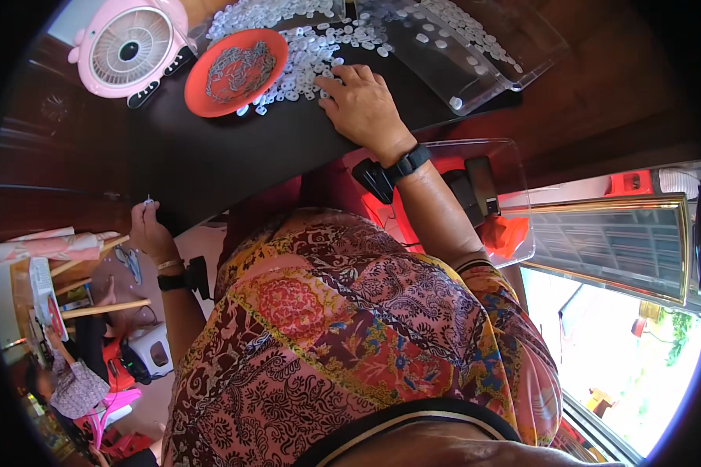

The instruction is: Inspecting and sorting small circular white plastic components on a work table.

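Observation:
My right hand point(363, 107) rests palm down on the dark table, its fingers apart and slightly bent at the edge of a pile of small white plastic pieces point(308, 58). Nothing shows in its grip. At the table's left edge my left hand point(149, 231) is closed in a pinch on a small white plastic piece point(149, 201); its details are too small to make out. Left of the pile, an orange-red plate point(198, 84) holds many small grey metal parts point(240, 71).
A pink fan point(130, 50) stands at the far left of the table point(210, 163). A clear tray point(479, 97) with more white pieces lies at the far right. Below the table edge is a clear bin point(514, 194) holding red items. Another person point(78, 381) sits at the lower left.

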Demonstrator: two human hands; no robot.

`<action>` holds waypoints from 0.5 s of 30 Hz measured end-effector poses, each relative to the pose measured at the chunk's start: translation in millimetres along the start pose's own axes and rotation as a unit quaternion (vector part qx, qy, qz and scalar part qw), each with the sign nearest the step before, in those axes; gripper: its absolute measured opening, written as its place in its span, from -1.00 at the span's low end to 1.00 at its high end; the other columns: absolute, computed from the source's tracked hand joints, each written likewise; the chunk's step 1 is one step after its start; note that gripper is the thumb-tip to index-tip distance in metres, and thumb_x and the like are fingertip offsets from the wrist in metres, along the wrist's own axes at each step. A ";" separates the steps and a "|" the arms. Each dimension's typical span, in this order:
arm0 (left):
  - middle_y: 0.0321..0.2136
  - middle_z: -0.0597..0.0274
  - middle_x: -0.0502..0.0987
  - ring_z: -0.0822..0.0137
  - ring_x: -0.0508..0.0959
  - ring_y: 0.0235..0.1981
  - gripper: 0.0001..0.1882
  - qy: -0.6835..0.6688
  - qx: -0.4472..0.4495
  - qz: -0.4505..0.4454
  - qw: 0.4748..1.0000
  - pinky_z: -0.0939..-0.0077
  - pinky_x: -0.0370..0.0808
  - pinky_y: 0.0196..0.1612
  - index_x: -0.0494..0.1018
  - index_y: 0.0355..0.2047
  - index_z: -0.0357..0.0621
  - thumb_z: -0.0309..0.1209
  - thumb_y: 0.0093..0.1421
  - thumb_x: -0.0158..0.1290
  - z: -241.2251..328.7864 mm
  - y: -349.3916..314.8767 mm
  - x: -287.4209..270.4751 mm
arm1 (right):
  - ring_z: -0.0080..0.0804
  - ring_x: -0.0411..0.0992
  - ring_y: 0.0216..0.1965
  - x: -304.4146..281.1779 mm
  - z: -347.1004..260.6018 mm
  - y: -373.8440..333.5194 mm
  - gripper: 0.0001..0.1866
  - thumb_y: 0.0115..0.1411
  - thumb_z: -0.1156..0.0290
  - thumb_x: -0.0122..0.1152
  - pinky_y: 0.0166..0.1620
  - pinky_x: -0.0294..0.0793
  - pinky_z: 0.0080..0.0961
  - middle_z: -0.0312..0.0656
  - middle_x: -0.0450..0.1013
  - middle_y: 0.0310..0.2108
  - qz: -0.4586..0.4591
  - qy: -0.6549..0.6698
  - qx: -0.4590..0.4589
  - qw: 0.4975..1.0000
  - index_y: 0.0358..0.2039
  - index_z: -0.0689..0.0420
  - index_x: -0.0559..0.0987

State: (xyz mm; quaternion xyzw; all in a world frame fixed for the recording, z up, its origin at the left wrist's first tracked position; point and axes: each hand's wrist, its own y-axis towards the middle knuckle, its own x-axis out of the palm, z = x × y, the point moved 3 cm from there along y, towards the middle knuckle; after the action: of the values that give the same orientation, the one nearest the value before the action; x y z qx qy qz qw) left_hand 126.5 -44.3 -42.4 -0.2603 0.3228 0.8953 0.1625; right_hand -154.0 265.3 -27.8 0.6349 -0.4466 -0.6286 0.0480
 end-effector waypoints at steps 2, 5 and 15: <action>-0.46 0.09 0.57 0.29 0.55 -0.39 -0.78 -0.031 -0.005 0.005 0.999 0.52 0.43 -0.24 0.47 -0.34 -0.32 -0.38 0.16 -0.05 1.4 -0.7 -0.8 | -0.24 0.32 -0.04 2.4 0.3 0.1 -0.68 0.04 0.22 0.17 -0.04 0.32 -0.28 -0.19 0.42 -0.11 0.000 0.000 -0.003 1.000 -0.17 -0.03 0.55; -0.46 0.09 0.56 0.29 0.54 -0.38 -0.78 -0.010 -0.012 0.000 1.000 0.52 0.43 -0.24 0.47 -0.35 -0.32 -0.38 0.16 -0.05 4.6 -1.0 -0.6 | -0.23 0.31 -0.02 4.2 2.5 -1.4 -0.68 0.05 0.22 0.16 -0.02 0.32 -0.28 -0.19 0.42 -0.09 0.001 0.005 -0.005 1.000 -0.16 -0.02 0.55; -0.48 0.08 0.55 0.29 0.52 -0.41 -0.79 -0.014 -0.016 0.002 1.000 0.49 0.41 -0.28 0.46 -0.38 -0.32 -0.39 0.15 -0.04 4.4 -1.4 -1.4 | -0.16 0.32 -0.02 -0.1 0.7 0.0 -0.66 0.06 0.26 0.17 0.00 0.34 -0.27 -0.18 0.40 -0.07 -0.016 0.039 0.007 0.999 -0.11 -0.01 0.54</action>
State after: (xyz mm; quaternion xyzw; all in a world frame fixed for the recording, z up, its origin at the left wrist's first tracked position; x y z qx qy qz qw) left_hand 126.7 -40.5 -39.4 -0.2496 0.3069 0.9041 0.1613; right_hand -154.5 265.7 -27.8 0.6664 -0.4385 -0.6008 0.0513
